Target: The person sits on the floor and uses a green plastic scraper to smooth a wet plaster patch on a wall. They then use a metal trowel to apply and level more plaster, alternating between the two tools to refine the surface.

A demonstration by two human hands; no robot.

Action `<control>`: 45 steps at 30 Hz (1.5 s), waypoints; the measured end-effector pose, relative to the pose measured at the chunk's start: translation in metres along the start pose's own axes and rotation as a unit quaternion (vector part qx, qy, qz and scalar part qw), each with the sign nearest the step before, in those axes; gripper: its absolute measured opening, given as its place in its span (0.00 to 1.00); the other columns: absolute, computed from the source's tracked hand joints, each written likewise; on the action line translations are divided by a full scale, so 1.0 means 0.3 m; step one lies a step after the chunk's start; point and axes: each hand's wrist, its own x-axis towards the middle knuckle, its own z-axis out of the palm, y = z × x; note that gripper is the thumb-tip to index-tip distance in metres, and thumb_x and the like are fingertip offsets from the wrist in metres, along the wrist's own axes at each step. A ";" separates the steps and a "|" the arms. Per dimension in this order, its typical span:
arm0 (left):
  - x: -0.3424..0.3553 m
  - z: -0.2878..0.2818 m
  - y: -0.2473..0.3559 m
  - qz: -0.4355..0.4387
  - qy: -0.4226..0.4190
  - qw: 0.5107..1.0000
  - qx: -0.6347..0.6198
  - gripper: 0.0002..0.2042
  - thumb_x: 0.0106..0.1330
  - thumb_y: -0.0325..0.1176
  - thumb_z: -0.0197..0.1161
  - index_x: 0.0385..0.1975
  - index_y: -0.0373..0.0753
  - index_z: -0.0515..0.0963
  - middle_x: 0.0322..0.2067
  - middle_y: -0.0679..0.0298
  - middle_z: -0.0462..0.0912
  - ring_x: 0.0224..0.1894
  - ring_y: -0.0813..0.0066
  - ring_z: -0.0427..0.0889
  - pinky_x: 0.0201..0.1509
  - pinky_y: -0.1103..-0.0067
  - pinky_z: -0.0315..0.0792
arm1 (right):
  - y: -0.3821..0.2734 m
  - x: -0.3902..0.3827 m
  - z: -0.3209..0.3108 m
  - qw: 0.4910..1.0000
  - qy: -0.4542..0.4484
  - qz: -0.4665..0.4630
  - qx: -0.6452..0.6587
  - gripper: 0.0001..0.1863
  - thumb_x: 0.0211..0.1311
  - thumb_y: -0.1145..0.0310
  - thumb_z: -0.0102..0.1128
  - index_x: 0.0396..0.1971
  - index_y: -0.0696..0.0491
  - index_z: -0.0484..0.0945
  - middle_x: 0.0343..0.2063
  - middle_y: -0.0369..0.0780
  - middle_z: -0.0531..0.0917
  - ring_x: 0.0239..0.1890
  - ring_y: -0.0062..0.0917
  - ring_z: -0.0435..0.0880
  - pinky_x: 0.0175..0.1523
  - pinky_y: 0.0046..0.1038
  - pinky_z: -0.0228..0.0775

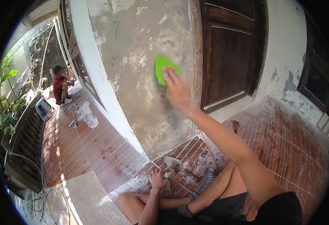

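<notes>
Holding green float (160, 66), right hand (178, 91), patchy wall (134, 86)

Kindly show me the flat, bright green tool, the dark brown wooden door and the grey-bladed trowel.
Flat, bright green tool (160, 66): head view, on its left part.
Dark brown wooden door (228, 62): head view, on its large panel.
Grey-bladed trowel (173, 164): head view, on its blade.

1. Reddish-brown tiled floor (108, 150), streaked with pale dust.
2. Trowel (173, 164) with a residue-caked blade, lying on it.
3. Crumpled white plastic sheet (86, 114) farther left.
4. Orange cord (208, 147) trailing near the trowel.
</notes>
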 end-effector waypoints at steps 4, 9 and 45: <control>-0.006 0.005 -0.006 0.019 0.013 1.000 0.002 0.17 0.43 0.38 0.68 0.37 0.46 0.82 0.42 0.61 0.78 0.50 0.57 0.72 0.58 0.63 0.63 | -0.095 -0.144 0.027 0.987 -0.067 -0.148 0.016 0.35 0.57 0.80 0.52 0.67 0.49 0.64 0.62 0.47 0.73 0.62 0.38 0.74 0.57 0.35 0.76; -0.008 0.006 -0.001 0.003 0.011 1.000 -0.008 0.17 0.43 0.38 0.68 0.36 0.45 0.82 0.41 0.61 0.79 0.49 0.57 0.72 0.58 0.63 0.63 | 0.080 0.018 -0.123 0.994 -0.040 -0.077 0.062 0.33 0.54 0.82 0.55 0.63 0.49 0.70 0.57 0.45 0.78 0.54 0.38 0.81 0.50 0.35 0.80; 0.000 0.013 -0.009 0.001 0.002 1.000 -0.004 0.18 0.46 0.41 0.70 0.38 0.45 0.81 0.43 0.60 0.78 0.52 0.55 0.72 0.58 0.60 0.63 | 0.205 0.100 -0.159 0.990 -0.016 -0.122 0.064 0.33 0.54 0.82 0.54 0.63 0.47 0.70 0.53 0.45 0.81 0.50 0.40 0.83 0.53 0.35 0.78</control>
